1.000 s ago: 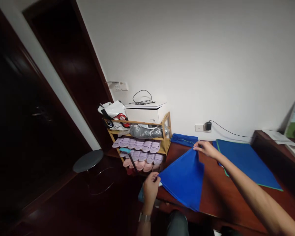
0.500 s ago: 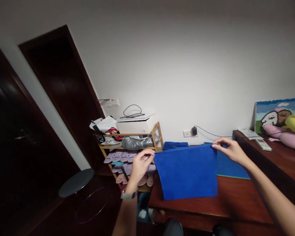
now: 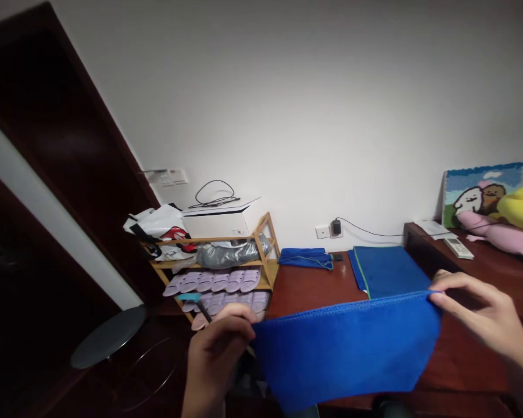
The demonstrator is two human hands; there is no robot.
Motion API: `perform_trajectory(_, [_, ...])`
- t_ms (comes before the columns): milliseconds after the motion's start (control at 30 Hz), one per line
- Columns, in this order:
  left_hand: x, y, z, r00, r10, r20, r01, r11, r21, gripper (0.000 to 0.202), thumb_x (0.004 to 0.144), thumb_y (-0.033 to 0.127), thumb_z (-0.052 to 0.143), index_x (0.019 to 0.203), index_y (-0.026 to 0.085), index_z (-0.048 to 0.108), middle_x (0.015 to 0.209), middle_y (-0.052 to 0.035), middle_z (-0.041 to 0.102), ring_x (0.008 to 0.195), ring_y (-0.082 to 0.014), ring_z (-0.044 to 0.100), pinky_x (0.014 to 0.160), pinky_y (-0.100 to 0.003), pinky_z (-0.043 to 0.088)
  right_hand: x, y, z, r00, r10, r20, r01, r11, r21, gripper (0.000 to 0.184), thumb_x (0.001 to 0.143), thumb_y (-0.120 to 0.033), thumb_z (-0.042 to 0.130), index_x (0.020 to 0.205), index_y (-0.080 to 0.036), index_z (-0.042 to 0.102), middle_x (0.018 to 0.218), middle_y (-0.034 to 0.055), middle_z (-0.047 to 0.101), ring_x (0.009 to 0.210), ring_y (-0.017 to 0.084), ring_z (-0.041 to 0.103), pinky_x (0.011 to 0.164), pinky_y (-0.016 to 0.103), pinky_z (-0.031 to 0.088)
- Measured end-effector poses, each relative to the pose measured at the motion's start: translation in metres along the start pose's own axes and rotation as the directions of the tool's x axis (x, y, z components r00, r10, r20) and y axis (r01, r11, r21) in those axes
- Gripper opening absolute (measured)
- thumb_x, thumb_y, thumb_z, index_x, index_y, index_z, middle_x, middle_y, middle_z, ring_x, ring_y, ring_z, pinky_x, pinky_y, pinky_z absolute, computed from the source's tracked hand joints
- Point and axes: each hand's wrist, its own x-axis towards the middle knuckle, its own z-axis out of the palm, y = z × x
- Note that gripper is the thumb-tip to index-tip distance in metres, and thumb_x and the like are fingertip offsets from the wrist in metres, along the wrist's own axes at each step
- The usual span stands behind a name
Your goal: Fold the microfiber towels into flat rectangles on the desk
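Note:
A folded blue cloth [image 3: 353, 351] hangs between my two hands, its stitched top edge pulled fairly straight. My left hand [image 3: 222, 348] pinches its upper left corner between thumb and fingers. At the upper right corner, my right hand [image 3: 475, 307] grips the cloth the same way. The lower part hangs loose in front of the table's near edge. Behind it on the wooden table [image 3: 305, 287] lies a flat folded blue cloth [image 3: 390, 270] with green edging. Farther left, near the wall, is a smaller folded blue bundle [image 3: 305, 258].
Left of the table stands a wooden rack [image 3: 268, 249] with purple slippers [image 3: 220, 280] and a white box [image 3: 222, 220] on top. A round stool [image 3: 108, 337] is at lower left. On the raised surface at right are a remote [image 3: 458, 248] and a pink plush toy [image 3: 501, 232].
Both hands have come nearer and lower with the cloth, the right one also farther right. The view has shifted right, and the folded cloths on the table now show more fully.

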Motion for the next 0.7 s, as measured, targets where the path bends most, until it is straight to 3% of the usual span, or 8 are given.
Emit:
perform_trajectory(67, [0.012,-0.023,0.004,0.999,-0.015,-0.051,0.016,0.999,0.029,0.019,0.081,0.030,0.074,0.064,0.023,0.071,0.085,-0.0054,0.073,0.080,-0.0224,0.068,0.065,-0.029,0.055,0.004,0.010,0.010,0.999,0.039,-0.009,-0.039,0.999,0.013,0.023,0.087,-0.051,0.079,0.082,-0.029,0.074,0.078,0.0019,0.073,0.073,0.021,0.068,0.072,0.034,0.056])
perform_trajectory(167, [0.044,-0.093,0.023,0.996,-0.082,-0.032,0.084,0.992,0.093,0.018,0.080,0.030,0.068,0.063,0.024,0.072,0.084,-0.0045,0.075,0.083,-0.0228,0.070,0.072,-0.030,0.058,0.018,0.056,0.048,0.975,0.199,0.094,-0.199,0.980,-0.009,0.034,0.088,-0.059,0.074,0.083,-0.025,0.073,0.081,0.0037,0.074,0.075,0.021,0.068,0.070,0.032,0.055])
perform_trajectory(300, [0.080,-0.224,0.064,0.948,-0.318,0.003,0.302,0.905,0.301,0.019,0.077,0.026,0.058,0.069,0.023,0.074,0.079,-0.0046,0.078,0.082,-0.0230,0.073,0.079,-0.034,0.060,0.034,0.170,0.133,0.900,0.360,0.246,-0.342,0.933,-0.112,0.045,0.090,-0.066,0.064,0.090,-0.022,0.074,0.081,0.0049,0.075,0.076,0.020,0.067,0.070,0.031,0.053])
perform_trajectory(367, [0.087,-0.282,0.088,0.929,-0.371,0.002,0.345,0.865,0.364,0.019,0.077,0.024,0.057,0.072,0.021,0.076,0.080,-0.0064,0.079,0.084,-0.0244,0.075,0.083,-0.038,0.062,0.035,0.228,0.178,0.857,0.444,0.264,-0.385,0.889,-0.247,0.043,0.092,-0.061,0.058,0.089,-0.022,0.074,0.084,0.0063,0.077,0.079,0.021,0.070,0.074,0.031,0.055])
perform_trajectory(433, [0.084,-0.327,0.113,0.926,-0.378,-0.009,0.349,0.845,0.406,0.020,0.078,0.020,0.058,0.080,0.020,0.079,0.095,-0.0100,0.081,0.099,-0.0266,0.076,0.096,-0.043,0.060,0.029,0.272,0.218,0.830,0.506,0.233,-0.419,0.843,-0.337,0.040,0.093,-0.054,0.053,0.092,-0.020,0.075,0.090,0.0105,0.079,0.086,0.025,0.072,0.081,0.035,0.057])
perform_trajectory(567, [0.052,-0.379,0.159,0.940,-0.337,0.048,0.277,0.839,0.469,0.032,0.086,0.016,0.055,0.105,0.021,0.081,0.138,-0.0116,0.072,0.137,-0.0270,0.061,0.121,-0.048,0.043,-0.013,0.313,0.279,0.816,0.567,0.115,-0.463,0.759,-0.457,0.052,0.096,-0.043,0.040,0.123,-0.012,0.072,0.129,0.0226,0.072,0.124,0.034,0.066,0.109,0.048,0.048])
perform_trajectory(633, [0.029,-0.393,0.177,0.945,-0.254,0.203,0.108,0.834,0.541,0.039,0.094,0.018,0.050,0.122,0.023,0.077,0.151,-0.0090,0.063,0.146,-0.0258,0.052,0.124,-0.048,0.040,-0.048,0.319,0.304,0.826,0.552,0.111,-0.423,0.739,-0.525,0.061,0.099,-0.043,0.034,0.140,-0.010,0.064,0.149,0.0228,0.060,0.142,0.036,0.053,0.120,0.050,0.038])
perform_trajectory(700, [0.008,-0.403,0.188,0.901,-0.187,0.391,-0.106,0.780,0.617,0.045,0.100,0.024,0.047,0.141,0.025,0.067,0.161,-0.0074,0.053,0.153,-0.0268,0.043,0.126,-0.051,0.036,-0.084,0.321,0.325,0.831,0.535,0.149,-0.346,0.709,-0.614,0.068,0.101,-0.047,0.029,0.153,-0.009,0.052,0.163,0.0194,0.047,0.154,0.035,0.039,0.127,0.051,0.028])
